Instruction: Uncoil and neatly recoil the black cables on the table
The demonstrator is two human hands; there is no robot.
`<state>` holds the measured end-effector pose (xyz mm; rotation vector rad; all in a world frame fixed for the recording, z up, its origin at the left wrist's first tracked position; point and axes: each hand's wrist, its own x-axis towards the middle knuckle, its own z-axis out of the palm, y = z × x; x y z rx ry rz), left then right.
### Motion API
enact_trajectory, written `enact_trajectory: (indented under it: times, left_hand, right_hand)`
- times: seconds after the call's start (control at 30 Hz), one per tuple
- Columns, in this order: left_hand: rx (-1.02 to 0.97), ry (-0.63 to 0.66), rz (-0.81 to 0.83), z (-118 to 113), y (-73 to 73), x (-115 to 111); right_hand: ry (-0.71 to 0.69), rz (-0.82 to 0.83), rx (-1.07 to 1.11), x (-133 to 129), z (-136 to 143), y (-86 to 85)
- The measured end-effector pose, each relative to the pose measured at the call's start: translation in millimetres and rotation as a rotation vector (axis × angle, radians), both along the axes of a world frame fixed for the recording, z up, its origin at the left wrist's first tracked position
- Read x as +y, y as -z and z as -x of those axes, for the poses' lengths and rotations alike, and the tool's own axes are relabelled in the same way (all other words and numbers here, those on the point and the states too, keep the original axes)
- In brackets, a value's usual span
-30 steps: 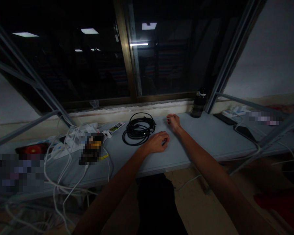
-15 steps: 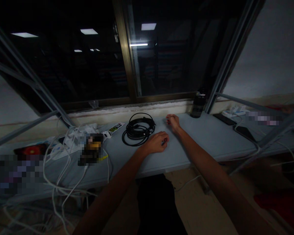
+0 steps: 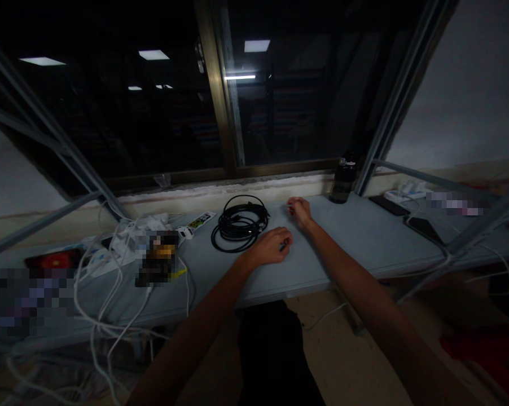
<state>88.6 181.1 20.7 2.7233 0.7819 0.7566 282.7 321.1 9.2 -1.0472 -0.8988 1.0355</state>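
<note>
My left hand (image 3: 273,246) rests on the grey table (image 3: 356,237), just right of a coiled black cable (image 3: 241,224). Its fingers are curled, with a small dark thing showing between them that I cannot make out. Farther back and to the right, my right hand (image 3: 299,211) lies on the table with its fingers bent in. Whether anything is inside those fingers is hidden. The two hands are apart.
A dark bottle (image 3: 343,179) stands by the window at the back right. White cables (image 3: 104,307) tangle at the left beside a pixelated item (image 3: 157,259). A black phone-like slab (image 3: 424,230) lies near the metal frame (image 3: 470,228) at right.
</note>
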Motion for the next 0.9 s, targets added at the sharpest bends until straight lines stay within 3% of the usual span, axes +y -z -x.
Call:
enact_trajectory:
  times: [0.9]
  left_hand:
    - [-0.002, -0.011, 0.001, 0.0, 1.2, 0.3]
  right_hand:
    - [0.003, -0.011, 0.001, 4.1, -0.4, 5.4]
